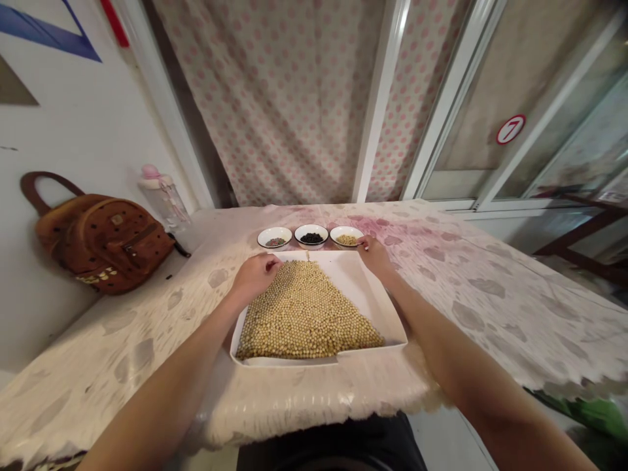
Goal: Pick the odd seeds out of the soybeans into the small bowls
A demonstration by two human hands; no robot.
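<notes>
A shallow white paper tray holds a wide layer of yellow soybeans. Over its back left corner is my left hand, its fingers curled together at the edge of the beans; what they hold, if anything, is hidden. My right hand reaches past the tray's back right corner, with thumb and finger pressed together at the rim of the right bowl. That bowl contains pale yellow beans. I cannot make out anything between those fingertips.
Left of that bowl stand a middle bowl of black beans and a left bowl of mixed reddish-green beans. A brown backpack and a clear bottle sit at the left. A patterned cloth covers the table.
</notes>
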